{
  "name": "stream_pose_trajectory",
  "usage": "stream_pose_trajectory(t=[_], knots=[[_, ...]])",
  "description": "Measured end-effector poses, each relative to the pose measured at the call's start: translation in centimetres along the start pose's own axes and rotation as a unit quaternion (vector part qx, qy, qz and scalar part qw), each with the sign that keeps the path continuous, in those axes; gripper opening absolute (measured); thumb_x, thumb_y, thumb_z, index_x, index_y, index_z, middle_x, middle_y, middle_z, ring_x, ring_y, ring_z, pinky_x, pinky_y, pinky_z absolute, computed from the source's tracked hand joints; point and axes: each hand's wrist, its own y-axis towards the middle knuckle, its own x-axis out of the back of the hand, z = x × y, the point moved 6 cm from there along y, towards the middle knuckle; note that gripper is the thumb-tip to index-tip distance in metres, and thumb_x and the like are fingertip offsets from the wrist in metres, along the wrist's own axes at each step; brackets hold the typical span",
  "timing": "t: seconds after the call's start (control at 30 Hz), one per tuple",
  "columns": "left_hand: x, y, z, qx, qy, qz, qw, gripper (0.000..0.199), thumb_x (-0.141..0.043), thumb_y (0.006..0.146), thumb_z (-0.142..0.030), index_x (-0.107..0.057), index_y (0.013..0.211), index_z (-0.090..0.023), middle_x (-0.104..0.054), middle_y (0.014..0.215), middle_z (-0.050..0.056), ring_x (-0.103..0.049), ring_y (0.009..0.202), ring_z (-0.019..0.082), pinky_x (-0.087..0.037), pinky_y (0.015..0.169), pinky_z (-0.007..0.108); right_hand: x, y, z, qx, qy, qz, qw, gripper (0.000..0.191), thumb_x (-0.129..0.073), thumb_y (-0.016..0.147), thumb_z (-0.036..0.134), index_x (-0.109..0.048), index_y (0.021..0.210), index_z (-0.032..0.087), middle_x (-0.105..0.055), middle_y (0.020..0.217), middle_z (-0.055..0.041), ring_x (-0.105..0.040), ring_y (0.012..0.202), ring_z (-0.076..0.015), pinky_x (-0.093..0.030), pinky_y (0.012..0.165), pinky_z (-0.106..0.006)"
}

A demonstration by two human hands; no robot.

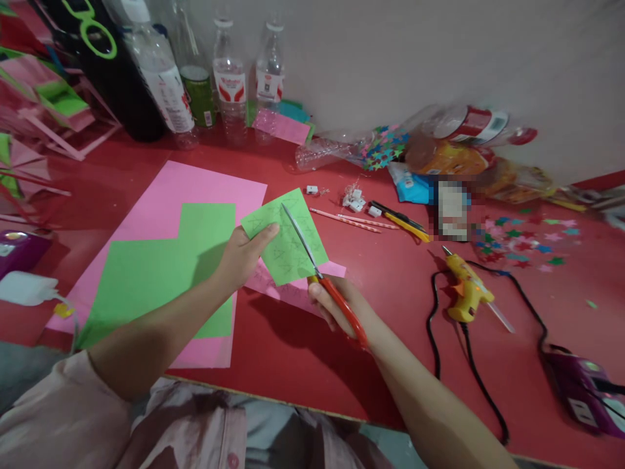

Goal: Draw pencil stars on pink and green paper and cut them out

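Observation:
My left hand pinches the left side of a green sheet of paper, thumb on top. Faint pencil outlines, seemingly star shapes, cover that sheet. In my right hand is a pair of scissors with red handles. One blade lies over the green sheet, its tip near the upper edge; the other blade is hidden beneath. Below the sheet, a pink piece of paper with pencil marks rests on the table. A larger green sheet lies on a big pink sheet to the left.
Plastic bottles stand along the wall. Paper stars are scattered at right, near a yellow glue gun with a black cord. Paper straws and a yellow cutter lie behind my hands on the red table.

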Motion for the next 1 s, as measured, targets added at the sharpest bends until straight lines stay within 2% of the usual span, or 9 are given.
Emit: stream_pose_trajectory(t=[0.13,0.37,0.63,0.87,1.0], knots=[[0.03,0.0,0.04,0.0,-0.005,0.004,1.0,0.024,-0.072,0.079,-0.04,-0.071,0.071,-0.018,-0.071,0.071,0.001,-0.068,0.071,0.018,-0.056,0.068,0.027,0.19,-0.02,0.11,0.006,-0.003,-0.013,1.0,0.049,-0.051,0.082,0.065,-0.041,0.061,0.023,-0.039,0.04,0.008,-0.037,0.034,-0.0073,-0.029,0.039,-0.021],[0.19,0.03,-0.05,0.002,-0.001,-0.006,1.0,0.029,-0.073,0.077,-0.046,-0.071,0.071,-0.017,-0.071,0.071,0.003,-0.069,0.073,0.02,-0.056,0.07,0.029,0.19,-0.09,0.29,0.021,-0.011,-0.028,0.999,0.05,-0.049,0.083,0.067,-0.041,0.062,0.023,-0.037,0.041,0.0077,-0.036,0.037,-0.0077,-0.027,0.04,-0.022],[-0.44,0.09,0.34,0.003,-0.016,0.044,0.999,0.027,-0.072,0.078,-0.044,-0.074,0.084,-0.018,-0.076,0.087,0.005,-0.071,0.088,0.025,-0.057,0.077,0.033,0.21,0.43,-0.07,0.023,-0.027,-0.002,0.999,0.051,-0.051,0.08,0.07,-0.039,0.064,0.024,-0.039,0.042,0.0077,-0.037,0.038,-0.008,-0.028,0.042,-0.022],[-0.38,0.12,0.38,-0.001,-0.016,0.043,0.999,0.021,-0.07,0.08,-0.039,-0.074,0.084,-0.018,-0.076,0.085,0.004,-0.071,0.085,0.023,-0.057,0.074,0.031,0.12,0.23,0.07,0.029,-0.008,-0.026,0.999,0.052,-0.05,0.082,0.07,-0.038,0.063,0.023,-0.037,0.041,0.0083,-0.035,0.036,-0.0069,-0.026,0.04,-0.022],[-0.41,0.12,0.31,-0.003,-0.018,0.048,0.999,0.02,-0.069,0.081,-0.037,-0.075,0.086,-0.018,-0.076,0.084,0.004,-0.071,0.087,0.023,-0.056,0.076,0.03,0.03,0.36,-0.12,0.014,-0.004,-0.012,1.0,0.053,-0.056,0.078,0.071,-0.038,0.061,0.023,-0.037,0.041,0.0082,-0.037,0.036,-0.0073,-0.028,0.039,-0.022]])
